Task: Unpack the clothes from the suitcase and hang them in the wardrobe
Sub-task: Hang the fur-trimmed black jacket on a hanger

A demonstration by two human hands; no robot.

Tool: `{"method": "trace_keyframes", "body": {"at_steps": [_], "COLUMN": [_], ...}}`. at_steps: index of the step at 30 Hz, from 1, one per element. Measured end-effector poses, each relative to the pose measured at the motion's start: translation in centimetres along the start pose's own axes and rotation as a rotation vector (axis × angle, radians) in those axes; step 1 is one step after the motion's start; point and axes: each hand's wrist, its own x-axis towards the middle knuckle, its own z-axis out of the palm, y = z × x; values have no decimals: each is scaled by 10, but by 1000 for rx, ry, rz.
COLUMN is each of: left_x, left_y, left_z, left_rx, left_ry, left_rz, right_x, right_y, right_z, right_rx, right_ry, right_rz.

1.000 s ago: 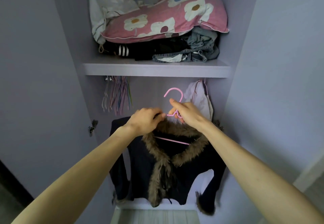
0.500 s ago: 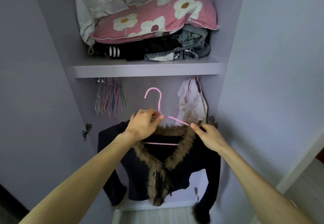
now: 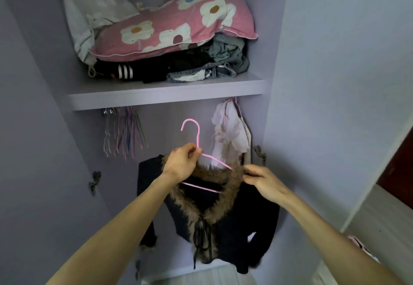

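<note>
Now: left hand (image 3: 182,164) pinches the pink hanger (image 3: 197,136) at its neck; right hand (image 3: 261,181) pinches, seemingly, the fur collar (image 3: 214,174). Dark jacket (image 3: 245,217) droops from the hanger, off the rail, below the shelf (image 3: 167,97). Soft, floppy, likely light; carry by the hook. Spare hangers (image 3: 125,132) left, white garment (image 3: 230,132) right.
</note>
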Motion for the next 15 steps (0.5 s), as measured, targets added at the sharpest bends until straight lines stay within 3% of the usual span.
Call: {"method": "trace_keyframes", "body": {"at_steps": [5, 15], "left_x": [19, 104], "left_y": [0, -3], "left_z": [-2, -41], "left_rx": [-75, 677], "left_ry": [-72, 130], "left_rz": [-67, 231], "right_x": [2, 68], "right_y": [-7, -22], "right_z": [7, 3], "right_rx": [-76, -34], "right_ry": [122, 246], "right_rz": [67, 272]}}
